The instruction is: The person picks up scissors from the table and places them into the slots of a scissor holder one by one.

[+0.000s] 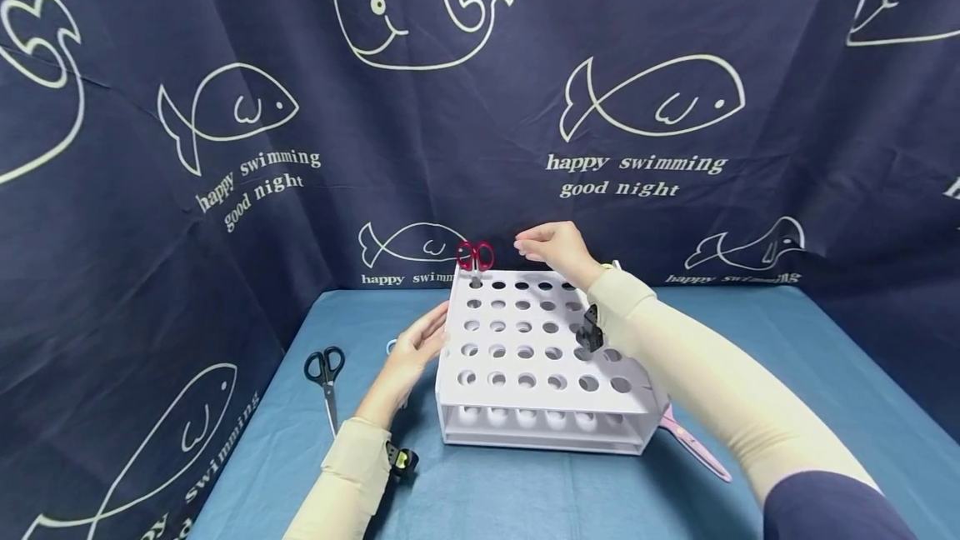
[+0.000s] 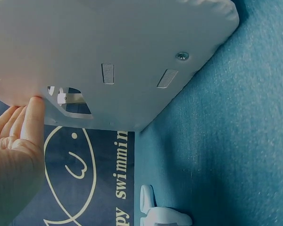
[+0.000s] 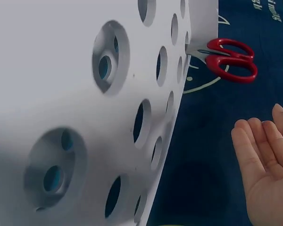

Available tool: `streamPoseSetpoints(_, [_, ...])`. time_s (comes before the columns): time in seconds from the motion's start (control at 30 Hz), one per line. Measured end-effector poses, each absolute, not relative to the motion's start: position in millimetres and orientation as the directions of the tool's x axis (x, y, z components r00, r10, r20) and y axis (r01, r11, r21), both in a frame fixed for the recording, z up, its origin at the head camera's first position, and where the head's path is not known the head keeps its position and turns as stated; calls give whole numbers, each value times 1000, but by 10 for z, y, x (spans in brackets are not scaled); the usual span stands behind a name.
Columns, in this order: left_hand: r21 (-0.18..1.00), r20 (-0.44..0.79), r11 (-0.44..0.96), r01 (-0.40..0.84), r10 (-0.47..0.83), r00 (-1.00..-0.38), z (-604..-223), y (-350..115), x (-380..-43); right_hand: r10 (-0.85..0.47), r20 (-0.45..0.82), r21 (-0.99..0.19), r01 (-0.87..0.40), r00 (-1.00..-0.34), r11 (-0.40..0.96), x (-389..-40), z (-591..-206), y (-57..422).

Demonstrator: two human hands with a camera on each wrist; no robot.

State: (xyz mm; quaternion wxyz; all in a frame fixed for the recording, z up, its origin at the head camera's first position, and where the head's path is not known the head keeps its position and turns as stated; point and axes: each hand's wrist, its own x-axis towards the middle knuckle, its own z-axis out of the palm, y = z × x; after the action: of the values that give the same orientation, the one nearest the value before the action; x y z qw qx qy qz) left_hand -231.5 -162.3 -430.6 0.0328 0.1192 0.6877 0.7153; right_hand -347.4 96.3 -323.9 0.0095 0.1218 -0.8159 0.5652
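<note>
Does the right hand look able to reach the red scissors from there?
Probably yes: the right hand looks empty near the far edge of the white rack, and the red scissors stand in a corner hole, handles up. Nothing visible lies between.

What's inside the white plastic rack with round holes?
Red-handled metal scissors stand in the far-left corner of the rack. The cream fabric right sleeve covers some far-right holes, so whether those hold anything cannot be seen.

Rack front (image 1: 540, 399) is free; red scissors (image 3: 228, 60) obstruct behind.
</note>
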Motion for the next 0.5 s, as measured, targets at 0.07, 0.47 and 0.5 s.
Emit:
streamPoseSetpoints(0.07, [992, 125, -51, 117, 209, -970, -4305, -1624, -2317, -185, 142, -929, -195, -972, 314, -3478, -3236, 1019])
streamPoseSetpoints(0.47, [993, 118, -41, 112, 210, -971, -4311, -1624, -2317, -135, 97, -948, -132, -986, 288, -3439, -3176, 1354])
streamPoseSetpoints(0.5, [993, 120, -37, 114, 211, -970, -4309, -1624, -2315, -131, 93, -951, -128, -987, 283, -3437, -3176, 1382])
